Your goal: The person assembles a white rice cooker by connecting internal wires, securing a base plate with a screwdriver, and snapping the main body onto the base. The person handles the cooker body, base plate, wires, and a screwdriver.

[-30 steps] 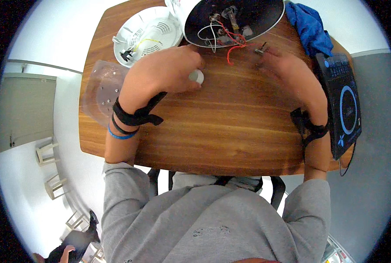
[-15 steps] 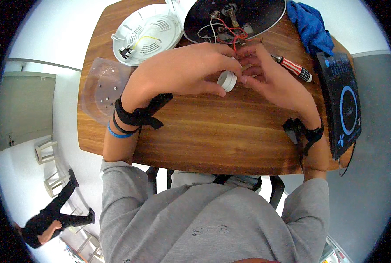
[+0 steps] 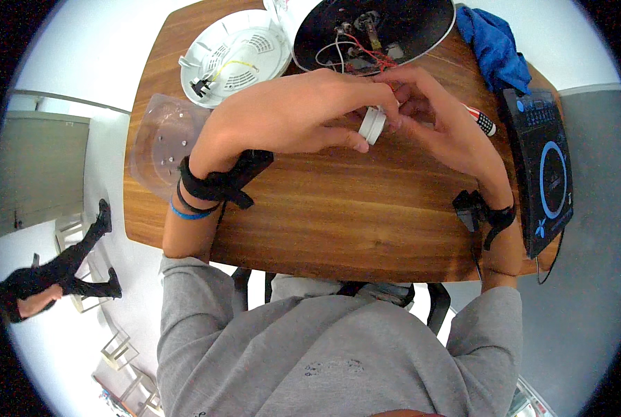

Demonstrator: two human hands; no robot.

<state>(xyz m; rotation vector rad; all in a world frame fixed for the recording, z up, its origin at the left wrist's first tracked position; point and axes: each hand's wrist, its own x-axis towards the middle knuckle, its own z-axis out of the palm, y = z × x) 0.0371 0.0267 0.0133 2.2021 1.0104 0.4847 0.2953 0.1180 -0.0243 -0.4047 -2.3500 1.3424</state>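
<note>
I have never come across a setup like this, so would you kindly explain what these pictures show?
There is no robot here: these are a person's own bare hands, seen from above through a wide fisheye camera worn on the head, which bends straight edges. The left hand holds a small, round white piece; the right hand meets it there, but its fingertips are partly hidden. On the brown wooden table lie a clear plastic tray of small metal bits, a round white vented cover, a round black shell with red and white wires, a crumpled blue cloth, a striped red-and-white handle and a flat black panel with a blue ring.
</note>
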